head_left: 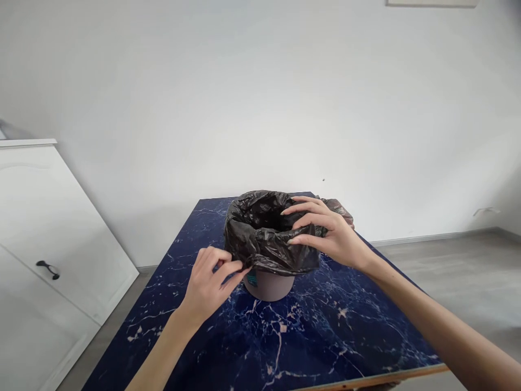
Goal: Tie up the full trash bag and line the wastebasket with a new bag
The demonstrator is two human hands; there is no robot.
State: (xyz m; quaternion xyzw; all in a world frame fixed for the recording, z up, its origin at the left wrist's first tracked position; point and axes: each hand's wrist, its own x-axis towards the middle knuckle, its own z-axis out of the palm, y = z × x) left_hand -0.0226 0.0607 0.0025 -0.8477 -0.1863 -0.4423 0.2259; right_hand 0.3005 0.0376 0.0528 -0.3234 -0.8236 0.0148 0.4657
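Note:
A black trash bag lines a small greyish-mauve bin, its top folded down over the rim on the outside. Below the fold, the bin's lower wall shows with a bit of a teal label. My left hand pinches the hanging edge of the bag at the bin's near left side. On the right of the rim, my right hand has its fingers spread, the thumb against the outer fold and the other fingers reaching over the opening. The inside of the bin is dark.
The bin stands on a dark blue marble-patterned table against a white wall. Behind my right hand lies crumpled dark plastic. A white cabinet with a black handle stands at left. Grey flooring shows at right.

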